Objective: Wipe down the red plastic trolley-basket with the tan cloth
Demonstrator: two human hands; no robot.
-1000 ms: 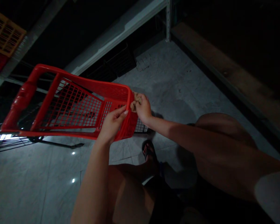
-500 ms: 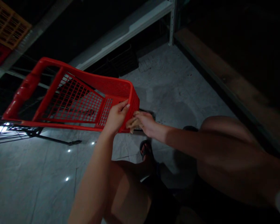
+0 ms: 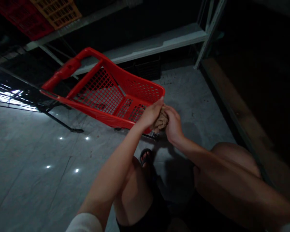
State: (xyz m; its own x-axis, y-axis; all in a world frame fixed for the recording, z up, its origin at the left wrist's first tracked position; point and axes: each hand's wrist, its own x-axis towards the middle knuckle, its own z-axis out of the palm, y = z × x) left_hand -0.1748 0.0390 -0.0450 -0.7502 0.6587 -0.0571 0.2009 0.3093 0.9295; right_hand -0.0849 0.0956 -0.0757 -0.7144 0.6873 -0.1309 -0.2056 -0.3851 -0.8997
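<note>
A red plastic trolley basket (image 3: 111,93) on a dark metal frame stands in front of me on the floor. My left hand (image 3: 151,113) grips its near corner rim. My right hand (image 3: 173,124) is closed on a crumpled brown cloth (image 3: 161,120), pressed against the outside of that same corner. Both hands touch each other at the cloth. My knees and one sandalled foot (image 3: 146,158) show below.
A grey shelf rack (image 3: 159,40) runs behind the trolley, with a dark crate (image 3: 145,67) beneath it. Red and orange crates (image 3: 38,13) sit at the top left. A wooden ledge (image 3: 244,119) runs along the right. The floor is pale tile.
My right hand with the cloth went from the top rim down under the corner, then back up against it. My view swung, so the trolley now appears higher and further right.
</note>
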